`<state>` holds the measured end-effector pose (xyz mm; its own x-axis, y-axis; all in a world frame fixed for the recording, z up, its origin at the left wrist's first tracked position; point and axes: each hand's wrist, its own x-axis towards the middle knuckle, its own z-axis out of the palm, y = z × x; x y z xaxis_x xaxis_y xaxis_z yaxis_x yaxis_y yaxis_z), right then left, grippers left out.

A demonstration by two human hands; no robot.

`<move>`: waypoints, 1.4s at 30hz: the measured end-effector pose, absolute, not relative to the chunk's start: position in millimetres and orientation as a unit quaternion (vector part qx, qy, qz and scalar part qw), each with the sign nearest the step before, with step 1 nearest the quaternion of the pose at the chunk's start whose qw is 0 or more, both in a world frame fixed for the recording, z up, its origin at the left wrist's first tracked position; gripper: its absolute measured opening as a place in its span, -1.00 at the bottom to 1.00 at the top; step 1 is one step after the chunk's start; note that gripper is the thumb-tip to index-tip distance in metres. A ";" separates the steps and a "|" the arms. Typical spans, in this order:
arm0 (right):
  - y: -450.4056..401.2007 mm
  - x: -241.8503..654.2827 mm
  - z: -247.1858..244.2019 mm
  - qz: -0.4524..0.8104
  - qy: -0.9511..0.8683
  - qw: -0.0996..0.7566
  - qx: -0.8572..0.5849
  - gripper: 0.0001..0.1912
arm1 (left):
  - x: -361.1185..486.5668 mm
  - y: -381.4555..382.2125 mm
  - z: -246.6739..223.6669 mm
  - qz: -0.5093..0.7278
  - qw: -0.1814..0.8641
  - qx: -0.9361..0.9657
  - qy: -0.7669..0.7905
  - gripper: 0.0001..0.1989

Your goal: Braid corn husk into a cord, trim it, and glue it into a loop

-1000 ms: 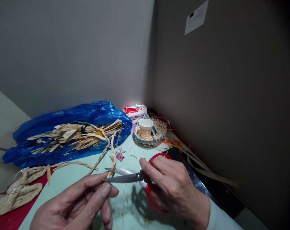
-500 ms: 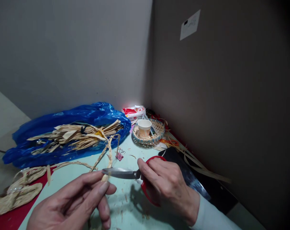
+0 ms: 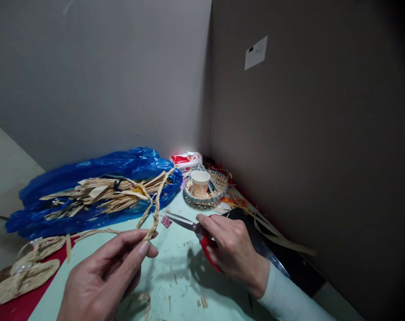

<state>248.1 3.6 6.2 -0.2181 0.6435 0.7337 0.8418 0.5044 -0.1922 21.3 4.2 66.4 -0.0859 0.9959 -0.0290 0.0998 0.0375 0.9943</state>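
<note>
Between thumb and forefinger, my left hand pinches a braided straw cord, whose upper end sticks up past the fingers. More of the braid trails left across the pale green table. My right hand grips red-handled scissors by their loops. The blades look closed, pointing left toward the braid, with a visible gap between tip and cord. Beyond the blade tips lies a pink binder clip.
A blue plastic bag with dry straw strips lies at back left. A woven basket holding a paper cup stands near a tissue pack. Straw slippers lie left, a black sheet right, orange scissors behind.
The scissors have moved right, away from the braid, and their tip has turned upward. My left hand has shifted slightly right, and the braid's free end now stands higher.
</note>
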 end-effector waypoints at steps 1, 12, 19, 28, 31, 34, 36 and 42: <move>3.2 247.8 6.6 -0.118 -0.772 0.397 -0.483 -0.78 | 21.7 5.6 66.1 0.477 0.461 0.497 0.559 -0.61; -1.8 238.6 6.5 0.000 -0.795 0.369 -0.482 -0.87 | 27.4 13.5 69.1 0.463 0.330 0.578 0.585 -0.83; 3.1 240.1 0.9 0.026 -0.777 0.395 -0.489 -0.85 | 29.1 7.4 71.8 0.478 0.242 0.611 0.583 -0.82; -9.2 239.4 24.1 -0.100 -0.777 0.444 -0.435 -0.61 | 29.8 8.9 65.1 0.510 0.247 0.611 0.553 -0.93; -9.1 239.8 24.4 -0.130 -0.784 0.429 -0.429 -0.58 | 30.6 8.0 62.1 0.536 0.224 0.616 0.532 -0.96; -8.2 241.2 22.4 -0.150 -0.787 0.408 -0.439 -0.58 | 30.4 6.6 59.6 0.549 0.164 0.646 0.505 -0.93; -8.0 242.2 22.3 -0.163 -0.784 0.400 -0.446 -0.59 | 29.0 5.6 58.4 0.546 0.115 0.675 0.483 -0.89; -6.9 241.5 24.4 -0.175 -0.780 0.398 -0.451 -0.60 | 24.8 1.7 55.9 0.543 0.099 0.683 0.479 -0.88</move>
<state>241.5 -6.9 24.4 -0.2766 0.5640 0.7781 0.8424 0.5320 -0.0861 24.8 1.7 55.9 -0.0479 0.7615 0.6464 0.5473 -0.5214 0.6547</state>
